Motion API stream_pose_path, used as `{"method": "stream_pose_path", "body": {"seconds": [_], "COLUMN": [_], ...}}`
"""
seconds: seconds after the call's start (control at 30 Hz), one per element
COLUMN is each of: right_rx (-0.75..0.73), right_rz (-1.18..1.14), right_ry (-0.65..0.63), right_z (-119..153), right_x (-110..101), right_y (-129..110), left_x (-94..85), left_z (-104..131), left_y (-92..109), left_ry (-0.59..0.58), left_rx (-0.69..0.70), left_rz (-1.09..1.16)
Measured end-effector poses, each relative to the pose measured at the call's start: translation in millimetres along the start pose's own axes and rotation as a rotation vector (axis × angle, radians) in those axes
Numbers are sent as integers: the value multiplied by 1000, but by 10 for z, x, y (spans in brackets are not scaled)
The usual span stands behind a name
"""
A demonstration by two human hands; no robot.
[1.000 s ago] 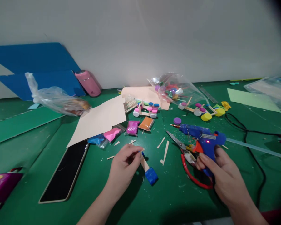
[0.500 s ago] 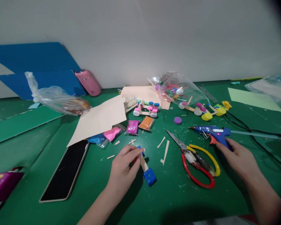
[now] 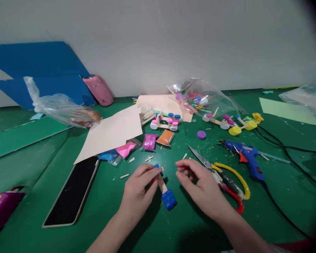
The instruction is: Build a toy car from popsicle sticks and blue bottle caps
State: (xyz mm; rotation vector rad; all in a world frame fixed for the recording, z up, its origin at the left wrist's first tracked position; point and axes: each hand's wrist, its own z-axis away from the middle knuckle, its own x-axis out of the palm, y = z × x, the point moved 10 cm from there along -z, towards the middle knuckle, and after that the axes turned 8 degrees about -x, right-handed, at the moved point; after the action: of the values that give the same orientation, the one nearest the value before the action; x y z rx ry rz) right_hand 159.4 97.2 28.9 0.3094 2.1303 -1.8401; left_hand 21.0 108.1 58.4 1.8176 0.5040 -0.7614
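Observation:
My left hand (image 3: 142,186) pinches the upper part of a wooden craft stick (image 3: 162,184) whose two ends carry blue pieces; the larger blue block (image 3: 169,200) is at the near end. Part of the stick is hidden by my fingers. To its right hovers my right hand (image 3: 197,182), holding nothing, its thumb and forefinger apart. Beneath and beside that hand lie scissors (image 3: 200,156) with a red handle loop, and a tool with a yellow handle (image 3: 235,174). A blue hot glue gun (image 3: 249,158) with an orange trigger rests on the table farther right, its red light showing.
Small wheeled stick models (image 3: 164,123) stand at the back near a clear plastic bag (image 3: 210,93). A purple cap (image 3: 201,135) and clay packets (image 3: 149,142) lie mid-table. A phone (image 3: 72,195) is partly under beige paper (image 3: 110,131) at left. Black cable (image 3: 281,207) runs at right.
My right hand has let go of the glue gun, which now lies on the table, and has moved left beside the craft stick. My left hand keeps its pinch.

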Motion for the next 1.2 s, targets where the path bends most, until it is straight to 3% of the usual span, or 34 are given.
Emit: {"method": "stream_pose_path", "body": {"seconds": [0.1,0.27,0.67,1.0,1.2], "right_rx": [4,92,123,59,41], "right_rz": [-84,-248,-356,-252,-217], "right_ry": [-53,-71,-84,-81,-75], "right_z": [-87,-114,-159,-161,-171], "right_x": [279,435,509,484,477], "right_y": [-2,107,168,119,119], "left_x": [-20,-51,-41,-20,2], "left_z": [8,30,38,10,-37], "left_y": [42,81,93,38,-52], "left_ry": [17,50,43,30,10], "left_rx": [52,122,141,48,-80], "left_rz": [21,37,40,131,149]}}
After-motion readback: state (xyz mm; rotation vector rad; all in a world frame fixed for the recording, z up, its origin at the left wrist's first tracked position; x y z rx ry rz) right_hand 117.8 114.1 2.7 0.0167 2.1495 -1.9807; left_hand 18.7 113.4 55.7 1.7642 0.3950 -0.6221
